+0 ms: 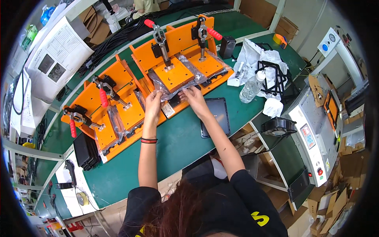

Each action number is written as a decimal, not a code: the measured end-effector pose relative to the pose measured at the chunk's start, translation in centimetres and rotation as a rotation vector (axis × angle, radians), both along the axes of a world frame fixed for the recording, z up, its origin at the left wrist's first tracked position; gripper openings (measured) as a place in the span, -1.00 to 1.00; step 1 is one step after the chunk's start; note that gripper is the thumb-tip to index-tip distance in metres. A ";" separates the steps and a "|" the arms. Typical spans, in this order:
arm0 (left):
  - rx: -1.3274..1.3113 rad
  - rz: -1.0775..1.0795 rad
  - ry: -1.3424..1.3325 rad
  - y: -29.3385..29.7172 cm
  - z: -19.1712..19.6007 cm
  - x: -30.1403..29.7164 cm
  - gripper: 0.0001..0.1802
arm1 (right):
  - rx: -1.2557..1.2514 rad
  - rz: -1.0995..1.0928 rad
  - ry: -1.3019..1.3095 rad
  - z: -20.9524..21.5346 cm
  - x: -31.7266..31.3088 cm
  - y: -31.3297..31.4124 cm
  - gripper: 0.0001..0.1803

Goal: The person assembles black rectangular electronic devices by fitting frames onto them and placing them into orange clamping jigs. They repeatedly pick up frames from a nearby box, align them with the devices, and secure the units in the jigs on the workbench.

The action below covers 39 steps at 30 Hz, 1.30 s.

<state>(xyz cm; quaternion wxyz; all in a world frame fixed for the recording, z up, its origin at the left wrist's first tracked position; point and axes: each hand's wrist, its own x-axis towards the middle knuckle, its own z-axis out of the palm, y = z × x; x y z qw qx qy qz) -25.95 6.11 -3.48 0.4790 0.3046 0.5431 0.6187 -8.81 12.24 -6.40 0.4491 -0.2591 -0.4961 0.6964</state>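
My left hand (153, 102) and my right hand (192, 96) both grip the near edge of a clear plastic bag (169, 90) with a dark flat part inside. The bag lies under the orange press plate (173, 75) of an orange clamp fixture (181, 51) with two red-handled toggle clamps. A white label (167, 110) sits just below the bag between my hands. A black tablet-like panel (216, 114) lies on the green table to the right of my right forearm.
A second orange clamp fixture (106, 114) holds bagged parts at left. A stack of black panels (85, 150) lies near it. A water bottle (251, 87), white wrapping and black frames (272, 77) sit at right, beside a grey machine (316, 134). Cables (114, 39) run along the back.
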 end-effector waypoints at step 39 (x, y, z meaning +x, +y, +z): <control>1.035 -0.003 0.355 10.4 24.7 -0.2 -0.43 | -0.195 -0.469 -0.066 4.1 21.1 -22.5 -0.82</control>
